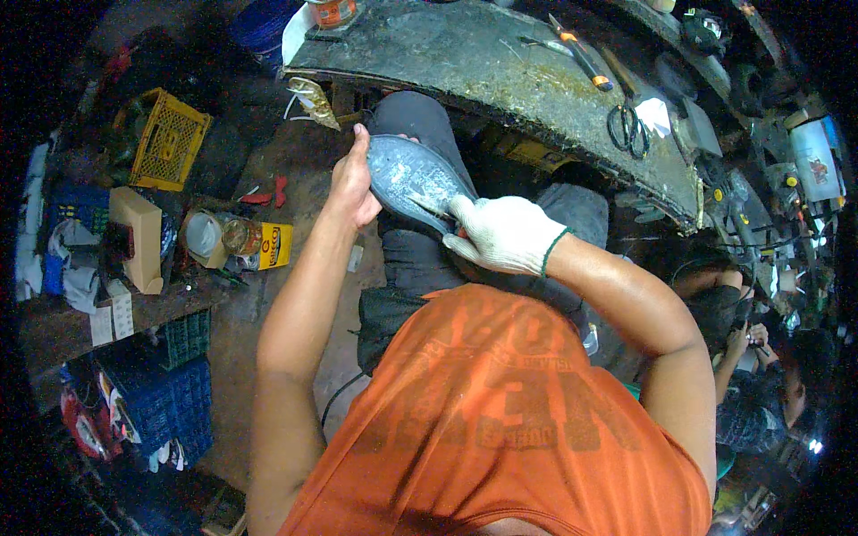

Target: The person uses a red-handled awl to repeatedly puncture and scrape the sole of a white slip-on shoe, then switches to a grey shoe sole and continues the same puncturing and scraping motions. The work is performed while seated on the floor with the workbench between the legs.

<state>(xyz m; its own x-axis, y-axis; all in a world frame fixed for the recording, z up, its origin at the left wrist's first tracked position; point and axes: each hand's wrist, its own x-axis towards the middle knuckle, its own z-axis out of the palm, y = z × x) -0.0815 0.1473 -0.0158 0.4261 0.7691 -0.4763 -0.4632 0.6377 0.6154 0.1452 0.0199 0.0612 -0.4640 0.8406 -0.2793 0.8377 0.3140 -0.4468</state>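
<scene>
A grey shoe sole, smeared with whitish patches, is held over my knees with its broad end toward the upper left. My bare left hand grips that broad end, thumb along the near edge and fingertips showing past the far edge. My right hand, in a white knit glove with a green cuff, closes round the narrower end. A pale, pointed streak lies on the surface by the gloved fingers; I cannot tell whether it is a tool or part of the sole.
Ahead is a worn workbench bearing an orange-and-black-handled tool and black-handled scissors. To the left are a yellow crate, a cardboard box, cans and a blue crate. Another person's hands show at right.
</scene>
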